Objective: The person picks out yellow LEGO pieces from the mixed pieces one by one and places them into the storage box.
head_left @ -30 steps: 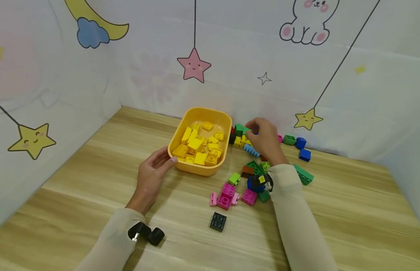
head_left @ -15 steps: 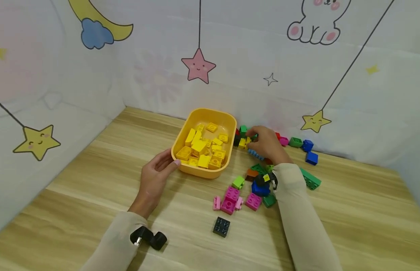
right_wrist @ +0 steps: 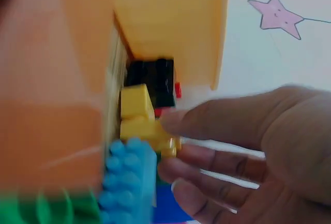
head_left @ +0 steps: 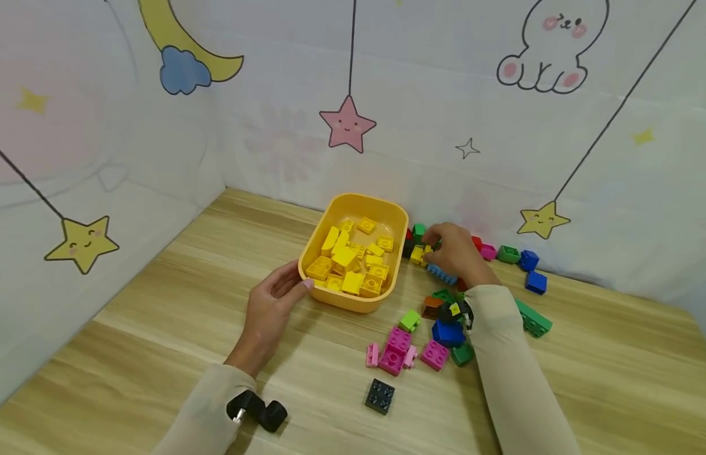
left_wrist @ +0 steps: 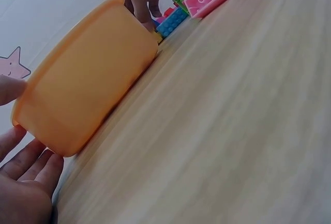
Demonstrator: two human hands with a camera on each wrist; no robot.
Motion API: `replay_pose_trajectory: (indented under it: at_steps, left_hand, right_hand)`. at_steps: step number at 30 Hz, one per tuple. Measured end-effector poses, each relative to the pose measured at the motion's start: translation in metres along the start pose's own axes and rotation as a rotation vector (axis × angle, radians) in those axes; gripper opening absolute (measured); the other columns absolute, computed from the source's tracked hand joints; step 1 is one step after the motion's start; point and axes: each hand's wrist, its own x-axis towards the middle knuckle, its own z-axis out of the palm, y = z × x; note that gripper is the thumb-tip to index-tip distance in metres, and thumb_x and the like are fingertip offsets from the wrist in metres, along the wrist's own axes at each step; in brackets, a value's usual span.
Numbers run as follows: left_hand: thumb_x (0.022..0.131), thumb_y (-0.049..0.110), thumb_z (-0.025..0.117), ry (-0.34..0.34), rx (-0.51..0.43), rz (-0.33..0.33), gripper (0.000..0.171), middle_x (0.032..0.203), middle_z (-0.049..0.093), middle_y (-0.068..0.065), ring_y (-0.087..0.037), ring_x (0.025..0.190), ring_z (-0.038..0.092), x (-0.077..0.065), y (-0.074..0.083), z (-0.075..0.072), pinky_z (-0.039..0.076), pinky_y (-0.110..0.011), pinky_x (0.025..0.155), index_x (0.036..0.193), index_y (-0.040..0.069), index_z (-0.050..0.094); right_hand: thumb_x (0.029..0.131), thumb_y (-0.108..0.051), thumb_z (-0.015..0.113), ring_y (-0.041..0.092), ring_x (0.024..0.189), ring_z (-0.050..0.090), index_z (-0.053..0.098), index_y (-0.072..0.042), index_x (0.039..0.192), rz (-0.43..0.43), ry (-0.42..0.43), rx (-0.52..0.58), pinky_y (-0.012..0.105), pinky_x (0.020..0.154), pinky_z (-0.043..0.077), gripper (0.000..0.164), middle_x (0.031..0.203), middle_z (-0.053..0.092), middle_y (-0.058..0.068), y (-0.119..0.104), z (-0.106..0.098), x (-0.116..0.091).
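My left hand (head_left: 267, 309) holds the near left corner of a yellow plastic bin (head_left: 344, 303), thumb at the rim and fingers against the outer wall (left_wrist: 88, 79). Several yellow toy bricks (head_left: 346, 258) lie inside it. Just right of the bin, my right hand (head_left: 457, 253) reaches down among loose bricks. In the right wrist view its thumb and fingertips pinch the end of a yellow brick (right_wrist: 142, 129). Another yellow brick (right_wrist: 135, 101) lies against that one, with a black brick (right_wrist: 150, 76) behind. A light blue studded brick (right_wrist: 129, 177) sits close by.
Pink bricks (head_left: 399, 341), a lime brick (head_left: 410, 320), a blue brick (head_left: 448, 333) and a black brick (head_left: 380, 396) lie nearer on the wooden table (head_left: 307, 392). A long green brick (head_left: 533, 318) and blue bricks (head_left: 536, 282) lie farther right. A printed cloth wall (head_left: 421, 170) stands behind.
My right hand has moved from beside the green bricks down to the yellow bricks, its fingertips closing on one. The left hand keeps its hold on the bin. The head view has shifted slightly.
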Motion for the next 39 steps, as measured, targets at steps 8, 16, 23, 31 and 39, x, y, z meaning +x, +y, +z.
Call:
replay_pose_trajectory:
  at_steps: [8, 16, 23, 31, 39]
  left_hand:
    - [0.091, 0.020, 0.075, 0.012, 0.018, 0.001, 0.055, 0.143, 0.057, -0.006, -0.017, 0.131, 0.054, 0.001, 0.003, -0.002, 0.050, -0.020, 0.103, 0.141, 0.011, 0.055]
    - [0.092, 0.019, 0.074, 0.018, 0.027, 0.010, 0.054, 0.145, 0.055, -0.010, -0.020, 0.132, 0.053, 0.003, 0.004, -0.005, 0.049, -0.020, 0.104, 0.141, 0.008, 0.054]
    - [0.092, 0.017, 0.074, 0.023, 0.005, 0.016, 0.054, 0.145, 0.055, -0.012, -0.023, 0.133, 0.053, 0.003, 0.003, -0.008, 0.051, -0.007, 0.094, 0.141, 0.006, 0.054]
    - [0.092, 0.017, 0.074, 0.011, -0.004, 0.026, 0.055, 0.144, 0.055, -0.011, -0.022, 0.133, 0.053, 0.003, 0.002, -0.005, 0.051, -0.006, 0.093, 0.141, 0.007, 0.054]
    - [0.092, 0.014, 0.074, 0.001, -0.034, 0.025, 0.052, 0.143, 0.056, -0.014, -0.024, 0.132, 0.053, 0.003, 0.000, 0.002, 0.052, -0.005, 0.090, 0.140, 0.005, 0.055]
  right_hand:
    - [0.090, -0.005, 0.073, 0.037, 0.101, 0.058, 0.066, 0.003, 0.119, -0.024, 0.066, 0.016, 0.053, 0.090, 0.056, 0.031, 0.115, 0.063, 0.021, -0.020, -0.023, -0.013]
    - [0.089, -0.009, 0.075, 0.029, 0.098, 0.065, 0.067, -0.006, 0.117, -0.204, 0.176, 0.123, 0.050, 0.085, 0.059, 0.029, 0.114, 0.066, 0.012, -0.059, -0.042, -0.036]
    - [0.086, -0.008, 0.079, 0.026, 0.093, 0.066, 0.069, -0.005, 0.114, -0.373, 0.222, 0.115, 0.046, 0.082, 0.061, 0.030, 0.109, 0.068, 0.011, -0.088, -0.041, -0.050]
    - [0.085, -0.006, 0.080, 0.025, 0.089, 0.066, 0.068, -0.004, 0.111, -0.427, 0.154, 0.108, 0.044, 0.077, 0.063, 0.029, 0.108, 0.067, 0.010, -0.104, -0.025, -0.051]
    - [0.088, -0.010, 0.078, 0.026, 0.093, 0.066, 0.067, -0.005, 0.116, -0.361, 0.138, 0.060, 0.042, 0.080, 0.063, 0.031, 0.113, 0.067, 0.010, -0.095, -0.026, -0.053]
